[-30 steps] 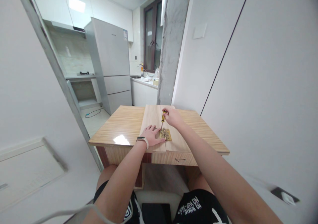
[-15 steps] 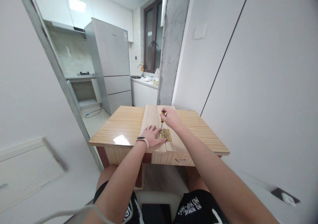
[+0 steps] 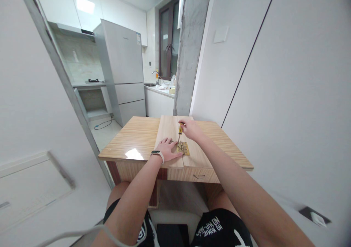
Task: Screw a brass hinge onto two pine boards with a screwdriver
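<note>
A brass-coloured hinge (image 3: pixel 184 149) lies across the seam between two pale wooden boards (image 3: pixel 168 127) on the table. My right hand (image 3: pixel 191 129) is closed around the yellow-and-black handle of a screwdriver (image 3: pixel 180 129). The tool leans a little, its tip down at the hinge's left leaf. Whether a screw sits under the tip is too small to make out. My left hand (image 3: pixel 166 150), with a wristband, lies flat on the left board with fingers spread, its thumb and forefinger beside the hinge's left edge.
The boards rest on a wood-grain table (image 3: pixel 123 139) with a drawer (image 3: pixel 199 175) at its front. A white wall (image 3: pixel 274 111) stands close on the right. Beyond the table are a grey fridge (image 3: pixel 124 57) and a kitchen counter (image 3: pixel 160 93).
My right hand has shifted slightly right, and the screwdriver's handle tilts further right while its tip stays at the hinge. My left hand has not moved.
</note>
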Tool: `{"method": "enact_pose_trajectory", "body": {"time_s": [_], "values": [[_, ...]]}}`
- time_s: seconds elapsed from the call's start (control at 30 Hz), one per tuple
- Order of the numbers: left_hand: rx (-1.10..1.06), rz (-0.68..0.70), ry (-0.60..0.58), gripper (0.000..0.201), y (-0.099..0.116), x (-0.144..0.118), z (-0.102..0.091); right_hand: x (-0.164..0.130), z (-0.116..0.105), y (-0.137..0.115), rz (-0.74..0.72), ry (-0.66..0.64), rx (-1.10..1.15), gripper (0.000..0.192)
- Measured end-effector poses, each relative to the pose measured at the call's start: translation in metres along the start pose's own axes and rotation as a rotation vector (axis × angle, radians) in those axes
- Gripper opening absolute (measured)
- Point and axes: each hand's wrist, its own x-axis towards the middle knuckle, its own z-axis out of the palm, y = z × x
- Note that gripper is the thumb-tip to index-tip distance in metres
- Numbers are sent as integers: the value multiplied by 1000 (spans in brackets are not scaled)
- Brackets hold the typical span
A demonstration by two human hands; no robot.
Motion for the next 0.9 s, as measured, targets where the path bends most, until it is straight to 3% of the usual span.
{"method": "enact_pose_trajectory", "body": {"time_s": [0.23,0.4,0.67,0.9], "values": [[-6,-9,-8,91,1,0,-2,3,6,-7,60,35,-125,18],[-1,2,1,92,2,-1,-2,3,4,-9,76,49,-159,24],[-7,5,0,91,1,1,0,-3,8,0,12,109,24,26],[13,-5,-9,93,1,0,-1,-1,8,7,-3,29,165,32]]}}
